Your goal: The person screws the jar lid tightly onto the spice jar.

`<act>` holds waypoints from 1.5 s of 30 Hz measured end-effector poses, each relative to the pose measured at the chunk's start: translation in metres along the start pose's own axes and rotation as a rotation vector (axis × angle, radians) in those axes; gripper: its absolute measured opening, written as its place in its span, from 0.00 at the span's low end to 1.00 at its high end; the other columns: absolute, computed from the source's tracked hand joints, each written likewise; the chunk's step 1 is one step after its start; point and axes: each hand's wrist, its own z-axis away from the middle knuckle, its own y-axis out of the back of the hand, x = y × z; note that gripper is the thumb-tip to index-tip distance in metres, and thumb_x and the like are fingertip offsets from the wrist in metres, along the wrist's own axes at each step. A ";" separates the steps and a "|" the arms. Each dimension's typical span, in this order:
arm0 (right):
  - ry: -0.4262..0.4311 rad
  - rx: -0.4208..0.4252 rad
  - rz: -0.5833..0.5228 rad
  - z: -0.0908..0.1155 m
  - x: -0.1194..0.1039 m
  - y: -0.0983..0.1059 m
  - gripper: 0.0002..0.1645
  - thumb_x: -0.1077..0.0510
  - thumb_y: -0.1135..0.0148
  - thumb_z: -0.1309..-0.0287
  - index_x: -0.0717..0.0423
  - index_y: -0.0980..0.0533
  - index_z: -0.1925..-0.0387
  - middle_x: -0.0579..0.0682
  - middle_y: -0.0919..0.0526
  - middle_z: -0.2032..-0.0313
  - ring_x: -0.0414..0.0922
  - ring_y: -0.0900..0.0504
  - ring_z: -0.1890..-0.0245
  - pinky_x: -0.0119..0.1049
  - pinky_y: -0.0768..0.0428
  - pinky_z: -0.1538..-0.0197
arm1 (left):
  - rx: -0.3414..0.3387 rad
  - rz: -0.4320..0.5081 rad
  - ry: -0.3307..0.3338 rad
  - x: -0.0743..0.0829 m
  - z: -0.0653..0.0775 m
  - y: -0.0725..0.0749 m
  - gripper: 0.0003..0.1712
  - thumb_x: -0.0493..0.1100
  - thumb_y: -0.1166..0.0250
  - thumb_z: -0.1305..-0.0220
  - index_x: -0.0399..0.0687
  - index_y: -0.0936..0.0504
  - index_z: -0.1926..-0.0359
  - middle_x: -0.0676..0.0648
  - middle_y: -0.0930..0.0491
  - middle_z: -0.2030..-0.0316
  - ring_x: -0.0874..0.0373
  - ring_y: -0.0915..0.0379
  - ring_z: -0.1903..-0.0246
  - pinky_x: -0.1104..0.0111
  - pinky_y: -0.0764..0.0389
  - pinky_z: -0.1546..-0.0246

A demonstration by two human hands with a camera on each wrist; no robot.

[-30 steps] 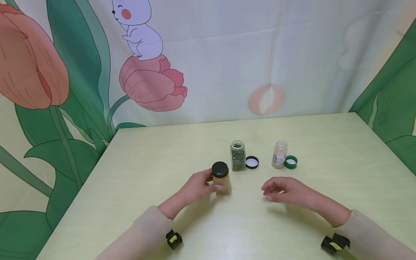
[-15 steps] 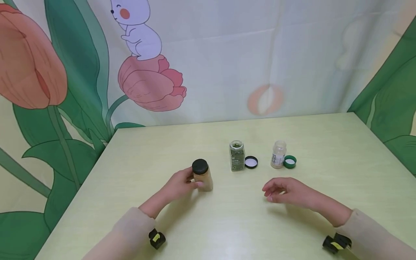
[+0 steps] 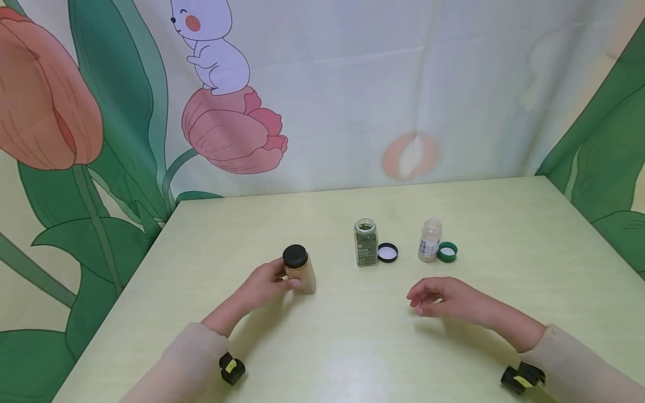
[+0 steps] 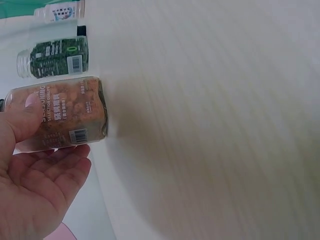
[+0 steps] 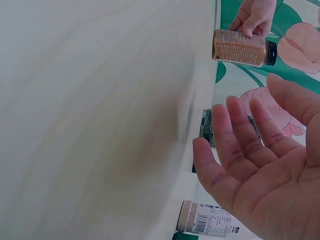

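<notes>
My left hand (image 3: 262, 287) grips a square seasoning jar (image 3: 302, 278) of orange-brown powder, its black lid on. The thumb lies on the near side and the fingers curl behind it. Printed label text shows on this jar (image 4: 65, 112) in the left wrist view; whether its base touches the table I cannot tell. My right hand (image 3: 453, 300) hovers over the table with loosely bent fingers and holds nothing. Beyond the hands stand an uncapped jar of green dried herbs (image 3: 366, 247) and an uncapped small clear bottle (image 3: 429, 245) with a white label.
A black lid (image 3: 388, 253) lies upturned beside the herb jar. Next to the small bottle lies a green cap (image 3: 447, 252), also upturned. The pale table (image 3: 353, 347) ends at a printed curtain (image 3: 332, 112) behind.
My left hand has carried the black-lidded seasoning jar leftward, away from the herb jar. The right hand has stayed almost still.
</notes>
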 end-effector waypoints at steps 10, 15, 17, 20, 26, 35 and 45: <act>0.005 0.002 -0.007 0.001 0.000 0.000 0.18 0.57 0.35 0.32 0.66 0.22 0.48 0.59 0.13 0.52 0.26 0.19 0.56 0.24 0.20 0.49 | 0.017 -0.009 0.005 -0.008 0.001 0.007 0.31 0.39 0.35 0.29 0.28 0.31 0.31 0.29 0.24 0.35 0.33 0.28 0.33 0.47 0.24 0.32; 0.001 0.002 -0.010 0.002 0.000 0.000 0.18 0.57 0.35 0.33 0.66 0.22 0.48 0.59 0.13 0.52 0.26 0.20 0.56 0.24 0.20 0.49 | 0.026 -0.012 0.016 -0.013 0.000 0.011 0.31 0.39 0.36 0.28 0.28 0.32 0.30 0.28 0.26 0.34 0.33 0.28 0.33 0.47 0.24 0.32; -0.001 0.003 -0.015 0.003 -0.001 0.000 0.18 0.57 0.35 0.33 0.66 0.22 0.48 0.59 0.13 0.52 0.26 0.20 0.57 0.24 0.20 0.49 | 0.032 -0.011 0.013 -0.014 0.001 0.012 0.31 0.38 0.36 0.28 0.27 0.32 0.30 0.27 0.26 0.34 0.32 0.29 0.33 0.47 0.24 0.32; 0.000 0.003 -0.020 0.003 -0.002 0.000 0.18 0.57 0.35 0.33 0.67 0.22 0.48 0.60 0.13 0.52 0.25 0.20 0.57 0.24 0.20 0.49 | 0.040 -0.009 0.008 -0.015 0.001 0.015 0.30 0.38 0.37 0.28 0.26 0.32 0.32 0.27 0.25 0.35 0.32 0.28 0.34 0.47 0.23 0.33; -0.005 0.004 -0.018 0.003 -0.001 0.000 0.18 0.58 0.35 0.33 0.66 0.22 0.48 0.60 0.13 0.52 0.26 0.20 0.57 0.24 0.20 0.49 | 0.053 -0.035 0.020 -0.019 0.001 0.021 0.30 0.39 0.37 0.27 0.26 0.32 0.31 0.26 0.26 0.35 0.31 0.28 0.34 0.46 0.23 0.33; -0.010 0.002 -0.009 0.004 0.000 0.000 0.18 0.58 0.35 0.33 0.66 0.22 0.48 0.59 0.13 0.52 0.26 0.20 0.57 0.23 0.20 0.49 | 0.053 -0.074 0.001 -0.029 -0.001 0.033 0.28 0.38 0.38 0.27 0.23 0.31 0.35 0.23 0.26 0.37 0.29 0.27 0.35 0.45 0.23 0.34; -0.023 -0.003 -0.006 0.003 -0.001 0.000 0.18 0.57 0.35 0.32 0.65 0.22 0.47 0.59 0.13 0.52 0.28 0.19 0.56 0.24 0.20 0.50 | 0.061 -0.129 0.049 -0.041 -0.003 0.049 0.29 0.40 0.40 0.25 0.23 0.33 0.34 0.22 0.27 0.36 0.28 0.28 0.35 0.42 0.25 0.33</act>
